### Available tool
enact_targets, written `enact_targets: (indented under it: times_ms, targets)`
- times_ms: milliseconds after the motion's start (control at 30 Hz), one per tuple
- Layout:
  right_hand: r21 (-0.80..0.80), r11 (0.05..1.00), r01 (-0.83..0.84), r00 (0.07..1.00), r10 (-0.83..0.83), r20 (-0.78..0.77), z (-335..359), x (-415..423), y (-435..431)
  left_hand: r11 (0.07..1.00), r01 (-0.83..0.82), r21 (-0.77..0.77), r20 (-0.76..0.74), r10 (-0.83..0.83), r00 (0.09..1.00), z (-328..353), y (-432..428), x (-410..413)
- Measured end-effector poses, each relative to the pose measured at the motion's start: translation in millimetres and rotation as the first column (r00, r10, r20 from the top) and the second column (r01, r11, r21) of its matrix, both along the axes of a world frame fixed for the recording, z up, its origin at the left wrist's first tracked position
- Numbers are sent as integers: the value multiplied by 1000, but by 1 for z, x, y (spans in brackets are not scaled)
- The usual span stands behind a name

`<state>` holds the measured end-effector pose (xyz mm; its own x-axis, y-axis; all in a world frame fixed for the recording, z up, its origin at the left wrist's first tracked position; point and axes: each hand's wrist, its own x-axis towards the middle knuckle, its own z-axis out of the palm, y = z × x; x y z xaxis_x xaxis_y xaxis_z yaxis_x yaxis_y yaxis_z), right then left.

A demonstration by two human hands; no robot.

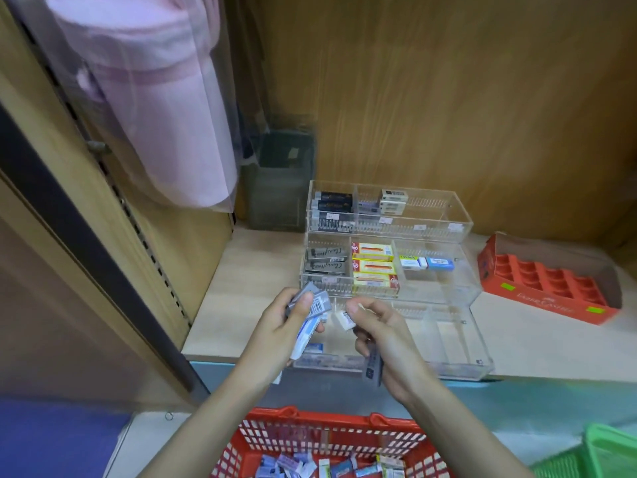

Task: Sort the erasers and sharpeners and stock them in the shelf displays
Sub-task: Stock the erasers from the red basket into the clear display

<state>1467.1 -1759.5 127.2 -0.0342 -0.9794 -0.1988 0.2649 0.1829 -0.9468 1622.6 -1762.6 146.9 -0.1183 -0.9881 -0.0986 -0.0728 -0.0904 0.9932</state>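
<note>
A clear acrylic tiered display (444, 215) stands on the shelf, holding black, grey, yellow-red and blue-white erasers in its upper compartments. My left hand (279, 329) grips a bundle of several grey and blue-white erasers (312, 307) over the display's front tier. My right hand (382, 339) pinches a small white eraser (344, 319) between thumb and finger, and also holds a grey eraser (374, 369) under its curled fingers. A red basket (331, 432) below my arms contains several loose erasers (327, 465).
An orange cardboard tray (548, 281) with moulded cells lies on the shelf at the right. A green basket (606, 450) sits at the lower right. A dark acrylic box (279, 188) stands behind the display. Pink cloth (155, 98) hangs at the upper left.
</note>
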Motion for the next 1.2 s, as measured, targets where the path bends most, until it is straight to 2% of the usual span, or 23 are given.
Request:
enact_targets:
  times_ms: [67,200,433,633,700,867,967,1067,1200]
  targets:
    - [-60,998,-10,996,4,-92,1,0,2,1000,4,-5,30,-3,1000,-2,-1,-1]
    - [-136,990,-24,993,8,-116,7,5,5,999,46,-5,70,-46,996,-1,2,-2]
    - [-157,983,98,993,-107,-53,11,12,9,991,132,-12,87,-131,988,2,5,-2]
    - [-150,987,55,997,-46,63,15,15,12,985,173,-24,15,-173,985,3,8,-6]
    - [-130,990,57,998,-53,34,15,17,14,984,176,-19,18,-175,984,2,8,-7]
    - [-102,974,200,980,-197,42,11,19,13,992,126,10,23,-127,992,-2,8,-9]
    - [-163,966,201,978,-209,-29,14,17,15,989,137,57,37,-139,990,-3,7,-9]
    - [-241,959,150,967,-194,-168,16,18,18,987,145,74,5,-146,989,-4,8,-10]
    - [-336,934,124,893,-253,-372,8,14,16,989,84,120,13,-86,996,-5,5,-7]
